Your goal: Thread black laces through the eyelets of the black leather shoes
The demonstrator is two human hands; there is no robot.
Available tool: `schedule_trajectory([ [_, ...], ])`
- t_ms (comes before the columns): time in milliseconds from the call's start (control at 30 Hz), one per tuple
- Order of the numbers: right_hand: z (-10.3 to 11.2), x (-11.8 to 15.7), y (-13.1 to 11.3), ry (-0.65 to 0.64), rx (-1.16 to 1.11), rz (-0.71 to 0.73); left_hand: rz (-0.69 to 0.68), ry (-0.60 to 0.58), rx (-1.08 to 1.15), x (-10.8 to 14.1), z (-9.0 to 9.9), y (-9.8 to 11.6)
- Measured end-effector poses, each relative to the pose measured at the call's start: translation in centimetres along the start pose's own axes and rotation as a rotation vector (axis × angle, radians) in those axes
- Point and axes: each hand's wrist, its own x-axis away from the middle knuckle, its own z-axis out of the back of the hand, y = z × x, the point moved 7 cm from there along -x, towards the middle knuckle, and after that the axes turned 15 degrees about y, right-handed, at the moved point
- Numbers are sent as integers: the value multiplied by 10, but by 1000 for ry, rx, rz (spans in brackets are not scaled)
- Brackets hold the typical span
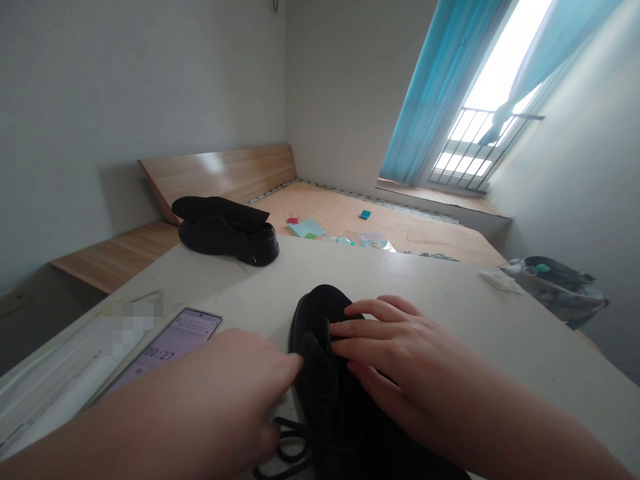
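Note:
A black shoe [320,373] lies on the white table [400,280], its toe pointing away from me. Over its right side rests my right hand [400,353], fingers spread, the tips at the flap near the lace opening. My left hand [250,387] is at the shoe's left edge, with fingers curled and thumb side against the upper; what it pinches is hidden. Black laces [293,447] hang in loops below that hand, beside the shoe. Farther back on the left stands a second black shoe [227,240] with a black insole [220,209] lying on top.
A phone [185,333] showing a timer and a clear plastic package [65,373] lie at the left. Beyond the table is a wooden bed board [325,200] with small packets. A bag-lined bin [560,287] stands at the right, near a white scrap [500,281].

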Motion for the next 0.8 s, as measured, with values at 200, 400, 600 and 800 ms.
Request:
schedule_trajectory([
  [200, -20, 2, 0, -180, -65, -26, -6, -173, 38, 4, -13, 16],
  [400, -1, 3, 2, -32, -83, -6, -16, -133, 107, -6, -7, 31],
  [600, 10, -3, 0, 80, -58, 31, -36, -124, 127, 6, -19, 21],
  [800, -15, 4, 6, -180, -55, -30, -105, -235, -130, 2, -33, 32],
])
